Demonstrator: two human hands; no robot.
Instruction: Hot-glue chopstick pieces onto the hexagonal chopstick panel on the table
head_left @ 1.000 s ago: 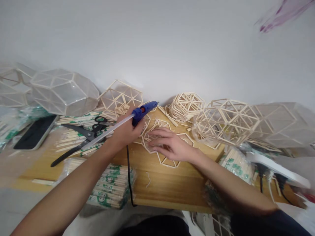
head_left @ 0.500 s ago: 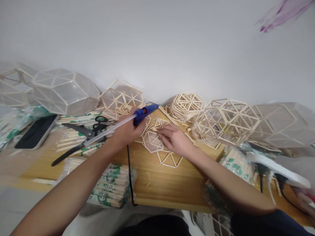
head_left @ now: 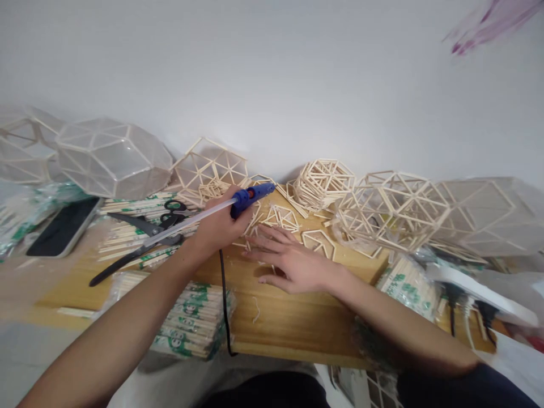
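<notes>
My left hand (head_left: 223, 224) is wrapped round a blue hot glue gun (head_left: 254, 195), whose nozzle end points away to the right. A long translucent glue stick (head_left: 187, 226) trails from its back over my wrist. My right hand (head_left: 289, 258) lies palm down with fingers spread, low over the table, covering most of the flat stick frame beneath it. Just beyond those fingers is a small stick frame (head_left: 281, 217) with triangular cells. Another flat polygon of sticks (head_left: 318, 243) rests to the right of my knuckles.
Black scissors (head_left: 148, 229) lie on wrapped chopsticks at left, near a phone (head_left: 63, 228). A chopstick pack (head_left: 191, 323) sits at the front edge. Covered polyhedra (head_left: 114, 156) and open stick frames (head_left: 395, 207) line the wall. A power strip (head_left: 480, 292) is at right.
My right hand has moved toward me, and its fingers have gone from a pinch at the small frame to spread flat. My left hand and the glue gun have hardly moved.
</notes>
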